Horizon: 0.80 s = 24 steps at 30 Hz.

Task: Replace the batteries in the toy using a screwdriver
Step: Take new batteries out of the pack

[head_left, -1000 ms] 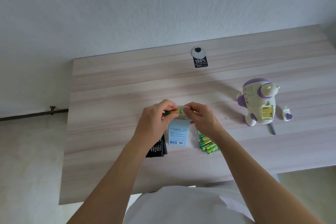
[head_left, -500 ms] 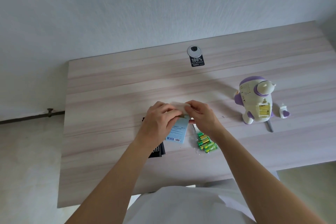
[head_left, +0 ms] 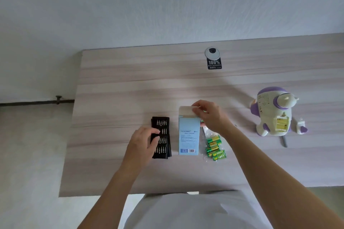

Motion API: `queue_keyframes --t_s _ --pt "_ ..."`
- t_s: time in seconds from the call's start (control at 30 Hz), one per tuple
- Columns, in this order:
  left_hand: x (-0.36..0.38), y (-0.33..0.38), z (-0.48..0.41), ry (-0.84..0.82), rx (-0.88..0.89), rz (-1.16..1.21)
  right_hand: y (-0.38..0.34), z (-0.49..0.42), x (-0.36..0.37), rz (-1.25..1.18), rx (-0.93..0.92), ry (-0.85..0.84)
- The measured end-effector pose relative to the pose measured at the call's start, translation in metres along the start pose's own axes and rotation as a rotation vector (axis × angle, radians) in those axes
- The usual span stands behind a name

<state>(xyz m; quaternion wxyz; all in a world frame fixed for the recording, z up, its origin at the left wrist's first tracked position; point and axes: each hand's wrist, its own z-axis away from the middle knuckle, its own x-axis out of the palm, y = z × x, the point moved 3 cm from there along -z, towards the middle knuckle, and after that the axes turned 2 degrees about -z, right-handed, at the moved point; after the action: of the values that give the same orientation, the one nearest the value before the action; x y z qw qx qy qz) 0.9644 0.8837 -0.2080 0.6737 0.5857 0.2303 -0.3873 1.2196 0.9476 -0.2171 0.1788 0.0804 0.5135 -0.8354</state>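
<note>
Head view: two bare hands work over a wooden desk (head_left: pixel 115 80), one at a bit case, one at a box flap.

Reaching forward from the lower left, the left hand (head_left: pixel 142 142) hovers over the black screwdriver bit case (head_left: pixel 161 137), fingers loosely curled and holding nothing I can make out. The right hand (head_left: pixel 210 115) stretches farther out, its fingertips pinched on the open top flap of the light blue box (head_left: pixel 189 135), which lies flat just right of the case. A clear bag of green batteries (head_left: pixel 216 148) lies just beside the box, under the right wrist. Well to the right lies the white and purple toy (head_left: pixel 271 111), its battery compartment open and showing yellow cells, with the small removed cover (head_left: pixel 301 127) near it and a thin grey tool (head_left: pixel 284 141) just below.
</note>
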Motion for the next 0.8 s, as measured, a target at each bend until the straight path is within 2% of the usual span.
queue_keyframes --t_s 0.1,0.23,0.43,0.6,0.8 --pt "0.003 -0.014 0.012 -0.005 -0.061 -0.009 0.001 -0.01 0.006 0.101 -0.003 0.004" --pt "0.008 -0.022 0.023 0.011 -0.096 0.003 0.011 -0.019 0.017 0.401 -0.152 0.096" --pt "0.009 -0.027 0.03 0.02 -0.094 -0.019 0.017 -0.02 0.033 0.621 -0.223 0.176" --pt "0.006 -0.029 0.037 0.019 -0.106 -0.034 0.019 -0.025 0.039 0.658 -0.205 0.163" --pt "0.011 -0.013 0.029 0.01 -0.007 -0.022 0.024 0.002 0.003 0.486 -0.183 0.282"
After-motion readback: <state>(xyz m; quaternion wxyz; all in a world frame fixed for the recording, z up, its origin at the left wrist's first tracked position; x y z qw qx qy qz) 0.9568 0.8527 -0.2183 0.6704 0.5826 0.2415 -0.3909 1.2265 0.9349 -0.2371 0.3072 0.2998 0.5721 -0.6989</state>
